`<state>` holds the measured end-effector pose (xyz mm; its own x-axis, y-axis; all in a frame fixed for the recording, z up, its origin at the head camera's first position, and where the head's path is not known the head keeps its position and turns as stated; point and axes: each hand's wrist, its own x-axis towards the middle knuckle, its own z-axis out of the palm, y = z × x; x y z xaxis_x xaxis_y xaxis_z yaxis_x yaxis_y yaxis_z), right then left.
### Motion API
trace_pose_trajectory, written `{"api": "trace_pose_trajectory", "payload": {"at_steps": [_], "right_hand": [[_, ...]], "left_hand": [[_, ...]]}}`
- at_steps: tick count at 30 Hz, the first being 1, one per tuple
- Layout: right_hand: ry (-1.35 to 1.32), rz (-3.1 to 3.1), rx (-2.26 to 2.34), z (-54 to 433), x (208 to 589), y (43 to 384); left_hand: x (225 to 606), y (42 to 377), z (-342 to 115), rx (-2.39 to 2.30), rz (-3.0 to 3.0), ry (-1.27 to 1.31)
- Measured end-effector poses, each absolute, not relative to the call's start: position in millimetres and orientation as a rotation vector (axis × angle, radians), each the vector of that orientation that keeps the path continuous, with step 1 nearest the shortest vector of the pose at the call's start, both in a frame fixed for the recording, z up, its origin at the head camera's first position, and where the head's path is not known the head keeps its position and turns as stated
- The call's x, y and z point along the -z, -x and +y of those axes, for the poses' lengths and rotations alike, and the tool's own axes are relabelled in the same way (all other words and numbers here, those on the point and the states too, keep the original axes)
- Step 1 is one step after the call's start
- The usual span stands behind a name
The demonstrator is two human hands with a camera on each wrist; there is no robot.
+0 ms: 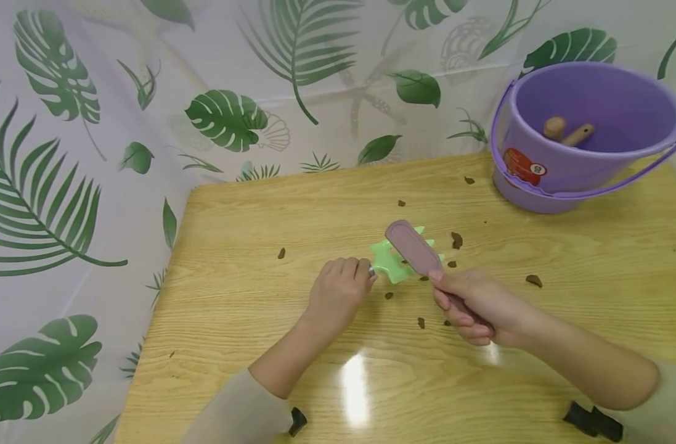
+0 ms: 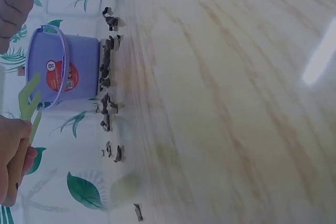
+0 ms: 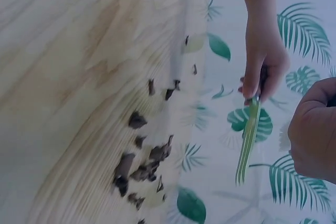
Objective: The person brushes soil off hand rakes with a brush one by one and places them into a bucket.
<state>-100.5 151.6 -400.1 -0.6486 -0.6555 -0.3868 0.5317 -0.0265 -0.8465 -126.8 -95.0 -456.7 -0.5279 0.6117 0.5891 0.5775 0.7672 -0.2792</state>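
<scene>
My left hand (image 1: 342,287) grips the handle of a green garden hand fork (image 1: 392,266), its prongs pointing right over the table. The left wrist view shows the fork's wooden handle (image 2: 16,174) inside the fingers. A mauve tool with a flat oval head (image 1: 412,246) is held by its handle in my right hand (image 1: 482,305). Its head overlaps the fork's prongs in the head view; the underside is hidden. In the right wrist view the right hand (image 3: 317,129) is a curled fist beside the fork, its tool out of sight.
Several dark brown crumbs (image 1: 456,240) lie scattered on the wooden table (image 1: 249,320). At the back right stands a purple bucket (image 1: 593,176) with its handle down and wooden handles (image 1: 578,134) inside. A leaf-printed sheet (image 1: 160,123) covers the wall behind the table.
</scene>
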Motion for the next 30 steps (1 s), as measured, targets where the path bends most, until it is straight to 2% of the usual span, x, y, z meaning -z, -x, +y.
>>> {"api": "trace_pose_trajectory", "payload": {"at_steps": [18, 30], "right_hand": [[0.039, 1.502, 1.704, 127.2, 414.7, 98.6], [-0.03, 1.556, 1.735, 143.9, 418.8, 108.1]], "left_hand": [[456.3, 126.8, -89.6, -0.007, -2.223, 0.923], [458.3, 127.7, -100.5, 0.009, -2.18, 0.898]]}}
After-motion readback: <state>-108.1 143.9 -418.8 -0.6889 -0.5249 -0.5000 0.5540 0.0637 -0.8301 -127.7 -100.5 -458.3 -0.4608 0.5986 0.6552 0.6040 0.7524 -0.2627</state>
